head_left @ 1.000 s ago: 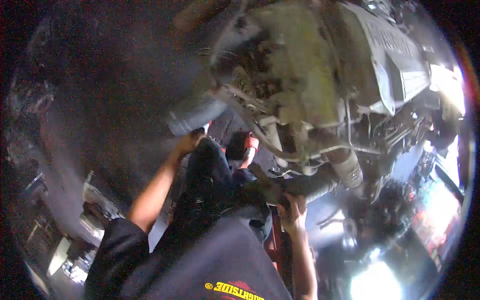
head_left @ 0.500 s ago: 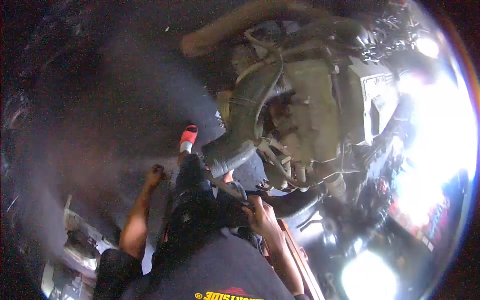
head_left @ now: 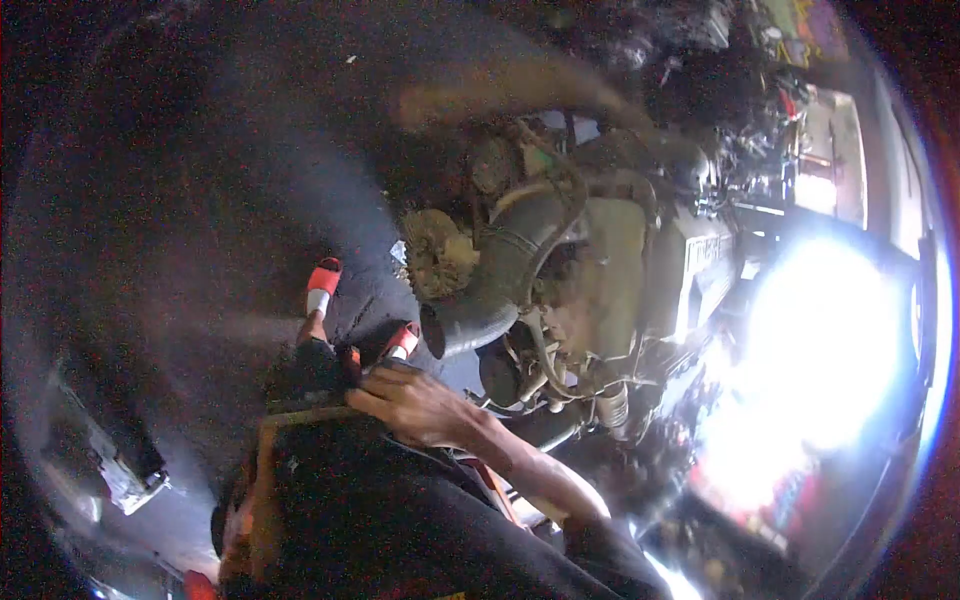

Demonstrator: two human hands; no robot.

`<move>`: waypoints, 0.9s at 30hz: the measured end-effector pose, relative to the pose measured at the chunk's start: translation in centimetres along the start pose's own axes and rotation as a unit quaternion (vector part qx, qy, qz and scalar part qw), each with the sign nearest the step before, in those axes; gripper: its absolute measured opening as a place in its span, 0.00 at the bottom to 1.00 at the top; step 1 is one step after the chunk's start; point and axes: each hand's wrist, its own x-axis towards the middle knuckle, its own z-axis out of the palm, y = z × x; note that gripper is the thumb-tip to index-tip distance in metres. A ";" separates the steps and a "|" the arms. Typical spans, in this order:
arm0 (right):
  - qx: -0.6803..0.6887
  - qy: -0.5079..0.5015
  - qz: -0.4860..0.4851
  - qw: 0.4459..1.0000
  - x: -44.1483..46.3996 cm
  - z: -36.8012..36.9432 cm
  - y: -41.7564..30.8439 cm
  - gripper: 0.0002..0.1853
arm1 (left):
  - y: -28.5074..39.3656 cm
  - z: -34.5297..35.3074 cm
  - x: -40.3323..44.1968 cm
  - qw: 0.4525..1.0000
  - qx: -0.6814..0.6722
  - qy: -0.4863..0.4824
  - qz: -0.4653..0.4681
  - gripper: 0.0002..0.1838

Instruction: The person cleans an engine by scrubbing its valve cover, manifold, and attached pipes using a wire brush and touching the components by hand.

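Observation:
My right hand [head_left: 410,402] is closed, fingers curled round one end of a long thin bar [head_left: 305,414], in front of my dark shirt. The bar points left; blur and dim light hide what kind of tool it is. Lower left, a smeared, skin-toned shape that looks like my left forearm [head_left: 248,525] lies against my body, and its fingers cannot be made out. Ahead and to the right stands a large dusty engine [head_left: 610,270]. A thick dark pipe [head_left: 475,330] with a silvery open end sticks out of it, close beyond my right hand.
A toothed or finned round part [head_left: 438,250] sits at the engine's left side. My feet, in red sandals [head_left: 325,275], stand on the dark floor [head_left: 360,310] beside the pipe. Strong light glares at right. A pale metal piece [head_left: 130,485] lies at lower left.
My right hand has moved left across my body with the bar, which now points left. My left arm has dropped back toward my body, its hand no longer clear. The view has shifted.

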 end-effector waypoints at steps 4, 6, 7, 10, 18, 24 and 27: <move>-0.005 -0.063 -0.049 0.997 5.8 0.2 -2.5 0.25 | -1.9 -0.5 -3.6 0.998 -0.040 0.016 -0.043 0.25; 0.005 -0.091 -0.041 0.995 7.7 -0.2 -3.2 0.26 | -2.9 -0.6 -4.6 0.996 -0.059 0.026 -0.063 0.25; 0.003 -0.077 -0.054 0.996 7.9 -0.3 -3.4 0.27 | -3.6 -0.5 -5.4 0.994 -0.068 0.032 -0.075 0.24; -0.045 -0.085 -0.063 0.993 7.6 -1.6 -2.7 0.27 | -5.9 0.1 -7.5 0.989 -0.091 0.049 -0.107 0.24; -0.086 -0.058 0.355 0.929 6.5 -8.5 2.2 0.19 | -6.9 -1.4 -10.2 0.979 -0.122 0.082 -0.138 0.23; 0.024 0.136 0.368 0.920 5.9 -7.4 4.7 0.21 | -3.2 -7.5 -8.1 0.983 -0.099 0.105 -0.117 0.23; 0.070 0.187 0.372 0.906 6.0 -8.5 4.7 0.22 | -0.5 -11.7 -5.7 0.985 -0.078 0.119 -0.097 0.22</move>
